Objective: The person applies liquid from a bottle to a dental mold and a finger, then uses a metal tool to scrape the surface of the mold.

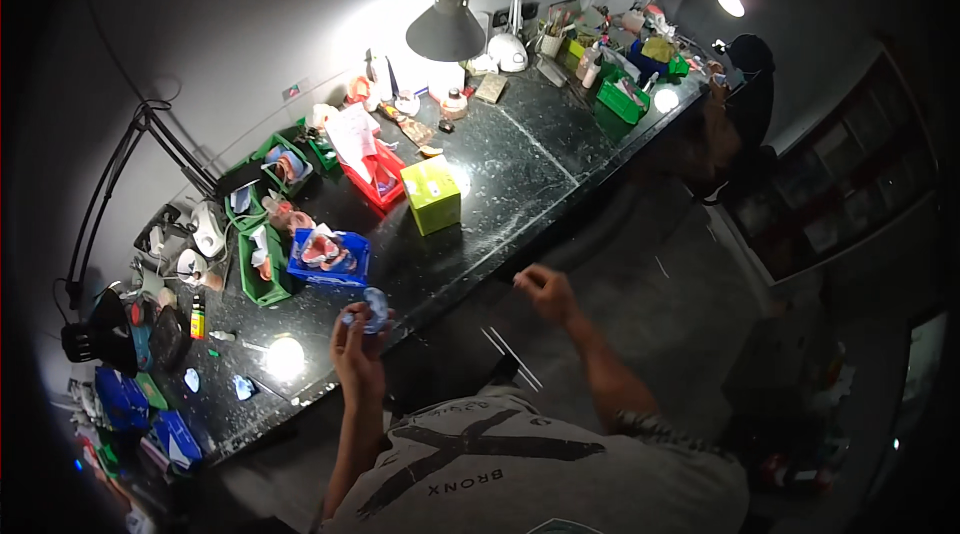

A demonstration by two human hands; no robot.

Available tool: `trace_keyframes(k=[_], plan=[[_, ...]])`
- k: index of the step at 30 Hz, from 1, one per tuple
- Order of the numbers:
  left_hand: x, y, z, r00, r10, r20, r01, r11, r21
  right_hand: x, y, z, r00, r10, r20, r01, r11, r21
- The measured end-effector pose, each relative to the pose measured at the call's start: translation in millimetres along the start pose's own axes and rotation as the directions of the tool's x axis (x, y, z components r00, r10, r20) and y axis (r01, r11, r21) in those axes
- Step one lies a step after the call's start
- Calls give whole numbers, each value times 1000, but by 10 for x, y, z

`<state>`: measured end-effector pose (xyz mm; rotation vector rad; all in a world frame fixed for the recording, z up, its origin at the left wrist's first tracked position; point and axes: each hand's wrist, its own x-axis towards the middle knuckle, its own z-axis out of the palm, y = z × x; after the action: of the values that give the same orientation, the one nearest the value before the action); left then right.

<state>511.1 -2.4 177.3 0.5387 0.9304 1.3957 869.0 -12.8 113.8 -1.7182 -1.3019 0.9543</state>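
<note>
My left hand is raised at the near edge of the workbench, its fingers closed round a pale blue, translucent curved piece. The exact kind of that piece is hard to make out. To its right, away from the bench edge, my right hand hovers with thumb and fingers drawn together; whatever they may hold is too small to see. Just beyond the left hand stands a blue bin with a pink and white dental model in it.
A yellow-green box, a red bin and green bins crowd the dark bench. A black lamp hangs over the back. Small blue pieces lie at the left. Another person sits at the far right.
</note>
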Motion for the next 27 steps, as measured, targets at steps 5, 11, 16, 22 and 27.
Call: trace_keyframes(k=[5, 11, 16, 22, 27], plan=[[-286, -500, 828, 944, -292, 154, 285, 956, 66, 877, 240, -1353, 997, -39, -73, 28, 990, -137], [-117, -988, 1092, 883, -429, 190, 407, 902, 145, 1150, 1031, -1250, 958, -62, -281, 30, 993, -116], [443, -1623, 1761, 687, -621, 378, 695, 713, -93, -134, 1544, -893, 991, -97, -97, 71, 967, -245], [1024, -2057, 2809, 648, -544, 533, 638, 770, 9, -1053, 2007, -1780, 835, 550, -28, -547, 822, -161], [1469, -2257, 3001, 710, -571, 413, 592, 801, 90, -400, 1738, -2502, 756, 482, -444, -490, 865, 105]])
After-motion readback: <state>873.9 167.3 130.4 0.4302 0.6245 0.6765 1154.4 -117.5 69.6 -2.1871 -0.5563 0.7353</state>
